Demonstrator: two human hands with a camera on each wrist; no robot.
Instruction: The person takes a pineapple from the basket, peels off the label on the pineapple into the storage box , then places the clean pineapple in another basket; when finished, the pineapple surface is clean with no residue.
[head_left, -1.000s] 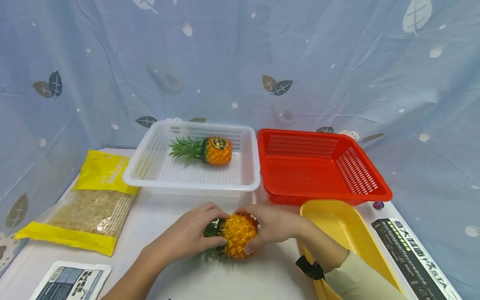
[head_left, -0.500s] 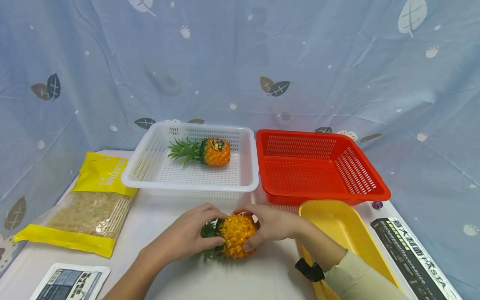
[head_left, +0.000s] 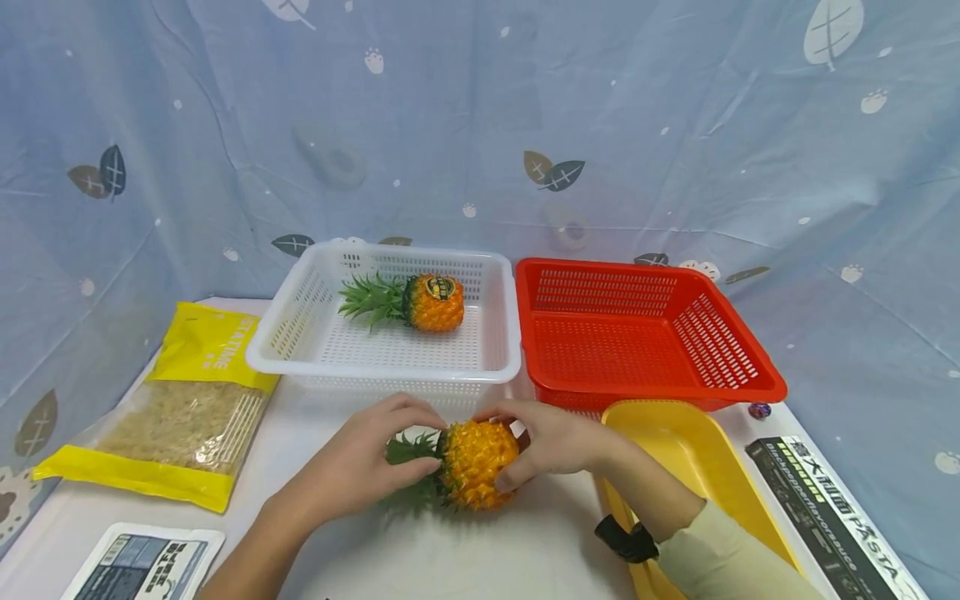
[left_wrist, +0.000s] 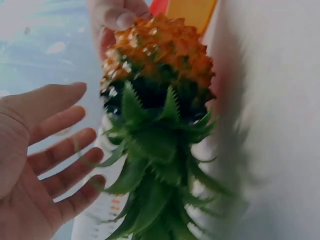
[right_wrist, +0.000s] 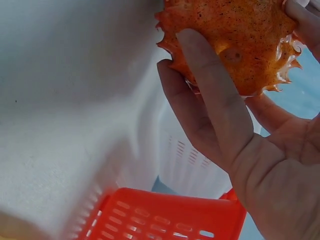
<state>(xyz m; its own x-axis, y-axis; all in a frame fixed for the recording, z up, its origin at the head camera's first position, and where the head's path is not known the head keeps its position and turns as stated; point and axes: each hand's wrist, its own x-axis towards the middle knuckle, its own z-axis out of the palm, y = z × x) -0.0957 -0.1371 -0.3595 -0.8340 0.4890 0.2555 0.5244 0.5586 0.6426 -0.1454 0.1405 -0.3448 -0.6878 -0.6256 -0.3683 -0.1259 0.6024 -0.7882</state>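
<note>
An orange pineapple (head_left: 477,465) with green leaves pointing left is between the two hands, in front of the white basket. My right hand (head_left: 558,442) grips its base end, with fingers and thumb curled about the fruit in the right wrist view. Beside the leafy crown (left_wrist: 155,150), my left hand (left_wrist: 45,145) has its fingers spread, with a gap between them and the fruit in the left wrist view. A second pineapple (head_left: 437,303), with a dark round label, lies on its side in the white basket (head_left: 382,369).
A red basket (head_left: 652,390) stands right of the white one. A yellow tray (head_left: 675,433) lies under the right forearm. Black boxes of pasta sauce (head_left: 821,517) lie far right. At left are a yellow bag (head_left: 180,417) and a white flat pack (head_left: 146,562).
My left hand has loosened from the pineapple and drawn slightly left, so more of the leaves shows. The pineapple has shifted slightly up in view, still in the right hand.
</note>
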